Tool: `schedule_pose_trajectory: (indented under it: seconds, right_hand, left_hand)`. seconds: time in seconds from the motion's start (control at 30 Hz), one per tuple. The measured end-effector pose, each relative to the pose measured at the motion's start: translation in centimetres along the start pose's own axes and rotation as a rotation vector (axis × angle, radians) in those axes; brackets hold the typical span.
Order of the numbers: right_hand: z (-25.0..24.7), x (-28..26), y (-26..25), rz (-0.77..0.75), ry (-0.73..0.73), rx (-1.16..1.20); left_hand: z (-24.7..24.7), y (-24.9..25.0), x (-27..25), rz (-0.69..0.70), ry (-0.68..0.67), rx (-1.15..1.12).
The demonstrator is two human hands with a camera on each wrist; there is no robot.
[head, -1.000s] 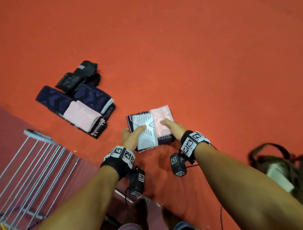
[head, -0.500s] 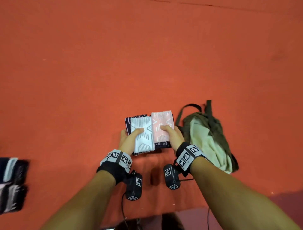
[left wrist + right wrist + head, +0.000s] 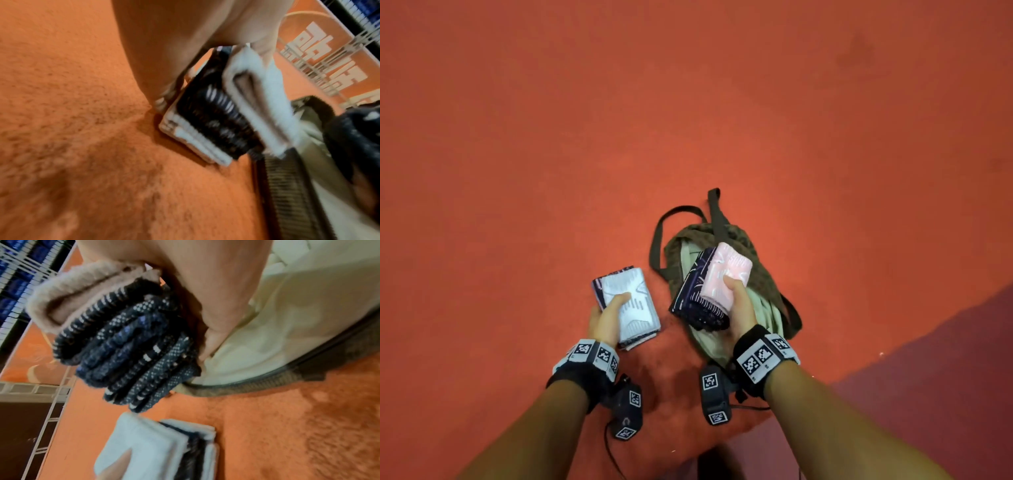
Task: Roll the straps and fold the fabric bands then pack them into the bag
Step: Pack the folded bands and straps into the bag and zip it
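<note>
My left hand point(image 3: 608, 315) grips a folded stack of bands with a white band point(image 3: 631, 301) on top, low over the orange carpet; the same stack point(image 3: 207, 126) shows edge-on in the left wrist view. My right hand point(image 3: 736, 301) grips a second stack, a pink band point(image 3: 726, 274) over several navy patterned ones point(image 3: 131, 344), held above the open mouth of the olive bag point(image 3: 760, 270). The bag's pale lining point(image 3: 292, 318) lies right beside the right hand. The white-topped stack point(image 3: 156, 449) appears below in the right wrist view.
The bag's dark strap point(image 3: 671, 222) loops out on the orange carpet point(image 3: 688, 120) to the bag's far left. A darker maroon floor strip point(image 3: 928, 394) runs along the lower right. White wire racking point(image 3: 26, 272) stands behind.
The two stacks, held together before, have split: my right hand carried the pink-topped one right, over the bag. My view swung right, so the other bands on the left dropped out.
</note>
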State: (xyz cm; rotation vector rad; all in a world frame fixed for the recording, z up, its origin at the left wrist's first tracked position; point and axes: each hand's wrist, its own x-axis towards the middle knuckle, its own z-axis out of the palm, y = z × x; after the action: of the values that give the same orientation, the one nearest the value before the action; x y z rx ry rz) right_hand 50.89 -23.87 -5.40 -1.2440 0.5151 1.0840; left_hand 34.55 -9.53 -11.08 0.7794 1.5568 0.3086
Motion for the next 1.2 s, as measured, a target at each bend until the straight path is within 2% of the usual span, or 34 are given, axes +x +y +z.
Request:
schedule_pose_trajectory:
  seconds: [0.03,0.1,0.17,0.27,0.33,0.37,0.43,0.5,0.57,0.6,0.67,0.73,0.83,0.9,1.0,1.07,1.2]
  right_hand:
    - [-0.6,0.3,-0.3,0.021,-0.020,0.017]
    - [-1.5,0.6,-0.6,0.054,-0.042,0.010]
    - [-2.0,1.0,-0.8,0.086,-0.045,-0.025]
    - [-2.0,1.2,-1.2,0.122,-0.054,-0.057]
    - [-1.9,1.5,-1.6,0.129,-0.075,-0.049]
    - [-1.7,1.6,-1.9,0.125,-0.081,-0.042]
    - [-1.7,2.0,-2.5,0.102,-0.082,-0.017]
    - [-1.9,2.3,-3.1,0.089,-0.071,0.012]
    - [-2.5,2.7,-3.8,0.075,-0.045,0.017]
    - [-2.7,2.9,-4.3,0.066,-0.042,0.020]
    - [-2.6,3.2,-5.6,0.047,-0.038,0.006]
    - [-2.1,3.5,-7.1,0.004,-0.007,-0.030]
    - [-0.4,3.9,-9.1,-0.067,0.013,-0.128]
    - [0.7,4.7,-10.1,-0.106,-0.009,-0.175]
    - [1.5,5.8,-10.5,-0.137,0.074,-0.351]
    - [1.1,6.6,-9.6,-0.029,0.115,-0.477]
    - [0.7,7.6,-7.6,0.206,0.032,-0.653]
  left_hand:
    - [-0.1,0.1,-0.1,0.004,0.032,0.050]
    - [-0.2,0.9,-0.4,0.109,0.126,0.273]
    - [0.1,2.9,-2.2,0.280,0.260,0.510]
    - [2.2,6.5,-5.0,0.607,0.446,0.617]
    - [4.3,8.5,-5.7,0.860,0.434,0.698]
    - [5.7,9.3,-5.6,0.924,0.344,0.748]
    - [9.1,10.3,-4.9,0.889,0.102,0.875]
    - [12.3,10.2,-4.0,0.693,-0.087,1.002]
    - [14.2,9.4,-3.3,0.515,-0.153,1.117]
    - [14.6,9.0,-3.2,0.496,-0.147,1.204]
    - [14.8,8.8,-3.5,0.568,-0.093,1.325]
    - [14.8,9.1,-4.2,0.635,-0.104,1.252]
    - [14.2,10.4,-5.6,0.569,-0.160,1.055]
    - [13.3,11.5,-6.5,0.553,-0.111,1.042]
    - [11.8,12.6,-7.0,0.551,-0.056,1.100]
    - [11.3,12.6,-7.1,0.551,-0.074,1.160]
    - [11.0,11.5,-6.9,0.583,-0.024,1.248]
